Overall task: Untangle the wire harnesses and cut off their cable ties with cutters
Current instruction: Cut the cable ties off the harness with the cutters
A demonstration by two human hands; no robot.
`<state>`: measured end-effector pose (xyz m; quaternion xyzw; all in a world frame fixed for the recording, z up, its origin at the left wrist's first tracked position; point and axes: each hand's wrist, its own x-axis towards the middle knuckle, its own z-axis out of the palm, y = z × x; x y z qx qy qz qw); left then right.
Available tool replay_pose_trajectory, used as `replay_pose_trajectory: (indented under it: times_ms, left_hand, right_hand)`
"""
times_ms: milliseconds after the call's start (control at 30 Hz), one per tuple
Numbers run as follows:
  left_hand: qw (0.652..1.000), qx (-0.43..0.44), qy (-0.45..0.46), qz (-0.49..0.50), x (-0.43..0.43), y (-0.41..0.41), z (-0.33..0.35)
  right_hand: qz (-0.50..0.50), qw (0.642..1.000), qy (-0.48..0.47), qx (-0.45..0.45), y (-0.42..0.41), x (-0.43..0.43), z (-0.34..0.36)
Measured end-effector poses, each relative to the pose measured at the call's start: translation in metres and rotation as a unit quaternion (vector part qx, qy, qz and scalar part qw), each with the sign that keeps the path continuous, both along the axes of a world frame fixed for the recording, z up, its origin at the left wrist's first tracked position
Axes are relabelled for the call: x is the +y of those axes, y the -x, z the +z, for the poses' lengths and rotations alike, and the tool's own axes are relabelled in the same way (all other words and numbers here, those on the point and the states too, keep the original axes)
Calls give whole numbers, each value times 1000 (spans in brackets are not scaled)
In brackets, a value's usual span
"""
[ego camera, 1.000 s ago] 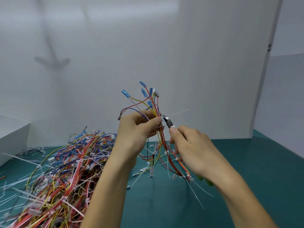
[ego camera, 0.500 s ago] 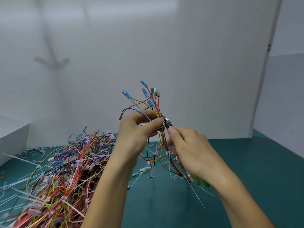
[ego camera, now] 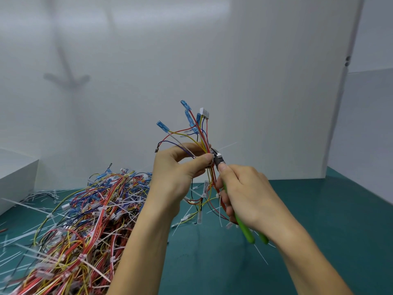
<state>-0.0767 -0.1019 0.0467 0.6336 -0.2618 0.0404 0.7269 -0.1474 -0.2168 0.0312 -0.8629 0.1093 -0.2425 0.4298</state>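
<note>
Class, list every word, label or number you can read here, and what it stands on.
No text can be read: none shows on the green-handled cutters, the white plastic connector of the held wire harness, the pile of coloured wire harnesses, or the white wall panel.

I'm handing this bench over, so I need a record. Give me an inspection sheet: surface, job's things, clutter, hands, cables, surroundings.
Surface: green mat, no spills seen.
Job's things: harness held upright, lower wires hanging toward the mat; cutters, green handles, nose at a tie on the harness; pile of tangled harnesses at left, ties on.
Clutter: loose ties scattered on the mat, mostly at left.
Hands: left hand pinches the harness; right hand grips the cutters.
Cables: nothing seen besides harness wires.
Surroundings: white panels behind and at right; white box at far left.
</note>
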Motion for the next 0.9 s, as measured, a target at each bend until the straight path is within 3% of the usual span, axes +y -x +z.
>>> replay_pose_trajectory:
  times_ms: [733, 900]
  left_hand:
    - [1000, -3, -18, 0, 2, -1, -1]
    - [1000, -5, -19, 1, 3, -1, -1]
  right_hand:
    - [12, 1000, -8, 0, 3, -1, 0]
    - [27, 998, -53, 5, 1, -3, -1]
